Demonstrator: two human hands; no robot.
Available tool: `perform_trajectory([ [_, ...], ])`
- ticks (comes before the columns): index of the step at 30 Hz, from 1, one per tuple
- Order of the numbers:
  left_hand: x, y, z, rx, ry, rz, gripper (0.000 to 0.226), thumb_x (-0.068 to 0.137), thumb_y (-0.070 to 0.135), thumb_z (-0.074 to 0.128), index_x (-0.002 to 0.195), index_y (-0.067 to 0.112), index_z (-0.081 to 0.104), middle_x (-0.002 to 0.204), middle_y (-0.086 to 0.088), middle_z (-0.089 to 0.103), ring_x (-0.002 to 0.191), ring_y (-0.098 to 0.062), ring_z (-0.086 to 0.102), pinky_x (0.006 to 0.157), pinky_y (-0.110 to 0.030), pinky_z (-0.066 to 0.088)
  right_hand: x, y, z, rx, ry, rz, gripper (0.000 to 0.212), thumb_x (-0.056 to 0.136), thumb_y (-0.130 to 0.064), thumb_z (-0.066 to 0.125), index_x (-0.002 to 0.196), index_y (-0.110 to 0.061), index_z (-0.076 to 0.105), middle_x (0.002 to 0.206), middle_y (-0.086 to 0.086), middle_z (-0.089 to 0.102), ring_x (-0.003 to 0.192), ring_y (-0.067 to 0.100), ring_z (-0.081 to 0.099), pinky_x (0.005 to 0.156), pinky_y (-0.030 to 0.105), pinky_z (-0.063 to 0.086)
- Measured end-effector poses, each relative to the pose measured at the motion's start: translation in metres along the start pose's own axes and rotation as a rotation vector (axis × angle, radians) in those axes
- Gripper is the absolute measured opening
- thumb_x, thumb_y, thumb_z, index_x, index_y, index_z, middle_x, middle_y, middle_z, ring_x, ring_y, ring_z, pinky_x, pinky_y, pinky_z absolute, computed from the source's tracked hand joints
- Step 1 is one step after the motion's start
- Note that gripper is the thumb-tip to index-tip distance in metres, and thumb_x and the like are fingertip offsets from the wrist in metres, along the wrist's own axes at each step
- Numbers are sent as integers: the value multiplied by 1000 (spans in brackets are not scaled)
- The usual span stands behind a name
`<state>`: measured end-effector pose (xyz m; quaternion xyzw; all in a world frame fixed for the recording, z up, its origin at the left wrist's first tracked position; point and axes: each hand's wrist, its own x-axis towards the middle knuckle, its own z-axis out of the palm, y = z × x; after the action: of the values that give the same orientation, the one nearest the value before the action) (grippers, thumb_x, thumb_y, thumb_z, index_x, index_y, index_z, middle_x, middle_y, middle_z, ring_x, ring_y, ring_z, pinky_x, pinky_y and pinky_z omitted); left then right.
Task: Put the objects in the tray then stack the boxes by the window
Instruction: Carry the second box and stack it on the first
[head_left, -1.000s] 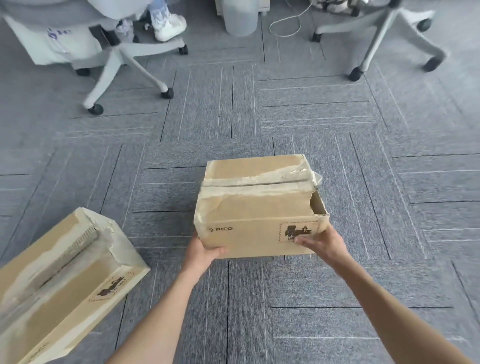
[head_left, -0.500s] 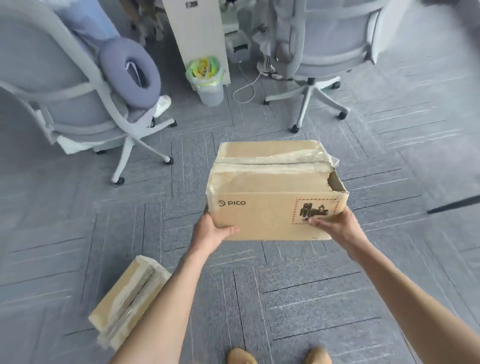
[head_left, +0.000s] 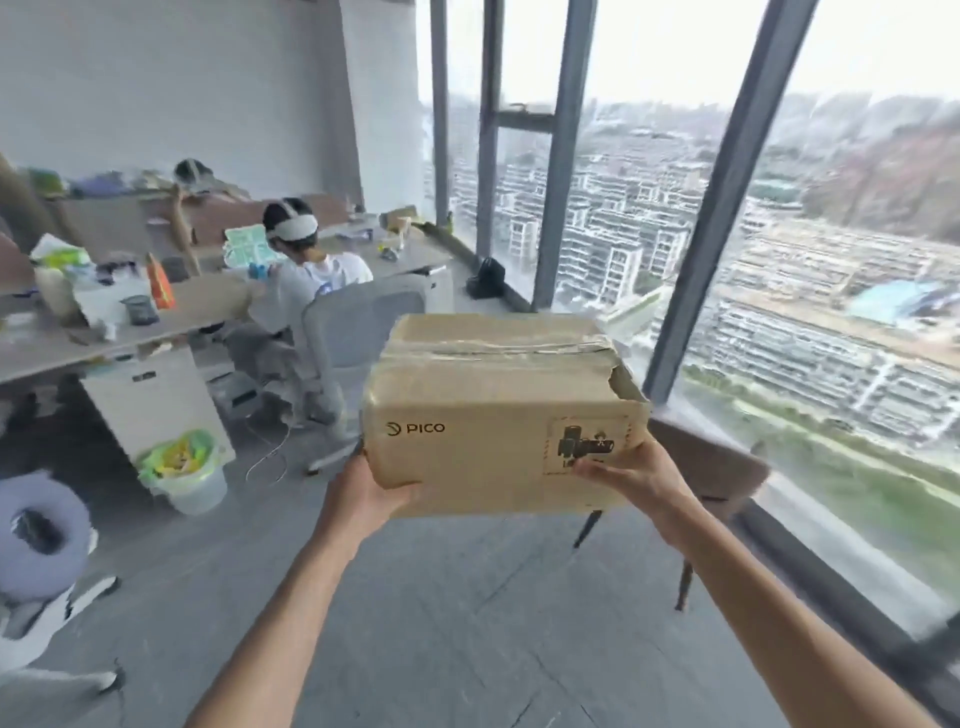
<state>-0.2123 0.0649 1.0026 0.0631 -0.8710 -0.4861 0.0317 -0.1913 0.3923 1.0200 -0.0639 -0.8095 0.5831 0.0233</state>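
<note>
A taped brown cardboard box (head_left: 488, 410) marked PICO is held up in front of me at chest height, its top right corner torn. My left hand (head_left: 363, 499) grips its lower left corner from below. My right hand (head_left: 634, 478) grips its lower right edge, thumb on the printed label. The tall window (head_left: 779, 270) fills the right side, just beyond the box. The second box and any tray are out of view.
A brown low table (head_left: 711, 462) on dark legs stands under the window behind the box. A person sits in a grey chair (head_left: 363, 322) at the desks (head_left: 104, 343) on the left. A bin (head_left: 187, 467) with a green liner stands by the desk.
The box came up off the floor in both hands. My view swung up from the carpet to the window. The other box on the floor dropped out of sight.
</note>
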Motion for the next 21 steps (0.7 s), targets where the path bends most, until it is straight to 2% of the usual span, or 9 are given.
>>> perform_trajectory([
  [2,-3,49,19,-26,-72,126,67,64,28,90,121,17,57,106,3,66,102,-23,63,74,-30,46,-36,-19,-51,12,118,2,58,62,-29,95,114,-31,69,98,-15,78,95,7,72,82,42,61],
  [5,-25,121,59,-54,-174,297,72,65,27,90,128,18,55,108,7,61,104,-23,63,74,-29,42,-100,-43,-122,53,285,-11,46,64,-13,91,102,-27,69,83,-21,77,86,-1,71,64,25,61],
  [7,-47,164,94,-89,-279,392,77,64,32,90,130,23,52,113,10,61,106,-20,60,79,-30,45,-150,-52,-169,34,415,-22,43,69,-6,87,100,-27,67,74,-23,75,69,-11,68,74,23,59],
  [8,-59,184,113,-111,-338,420,81,61,36,91,131,23,52,115,10,61,107,-19,59,83,-32,49,-177,-54,-191,21,472,-18,46,70,-7,88,106,-26,67,80,-20,76,69,-10,69,79,27,57],
  [11,-111,243,169,-140,-509,533,90,53,50,90,127,21,48,118,9,61,110,-19,58,93,-43,53,-265,-55,-251,-6,629,-17,66,64,-24,92,123,-31,63,103,-12,76,90,2,72,88,37,51],
  [14,-179,299,223,-129,-645,682,90,57,50,88,131,23,46,115,10,59,106,-18,56,84,-35,51,-351,-50,-302,8,809,6,76,49,-45,91,119,-40,64,110,-11,76,107,16,69,95,46,52],
  [17,-253,345,274,-206,-777,746,76,61,34,90,126,24,53,111,8,64,100,-17,58,68,-24,45,-433,-35,-349,4,993,29,62,56,-30,93,111,-39,67,103,-12,77,105,18,70,95,48,54],
  [19,-303,371,311,-227,-861,777,71,60,28,91,122,24,57,108,6,67,100,-20,61,72,-31,48,-485,-24,-378,-10,1076,47,57,67,-16,90,112,-39,65,100,-14,78,101,14,70,98,50,53],
  [21,-355,396,345,-233,-948,803,68,58,28,91,119,25,60,105,7,69,96,-19,63,77,-36,53,-538,-11,-407,-19,1166,91,50,70,-14,88,106,-40,65,97,-16,77,99,13,70,99,51,52],
])
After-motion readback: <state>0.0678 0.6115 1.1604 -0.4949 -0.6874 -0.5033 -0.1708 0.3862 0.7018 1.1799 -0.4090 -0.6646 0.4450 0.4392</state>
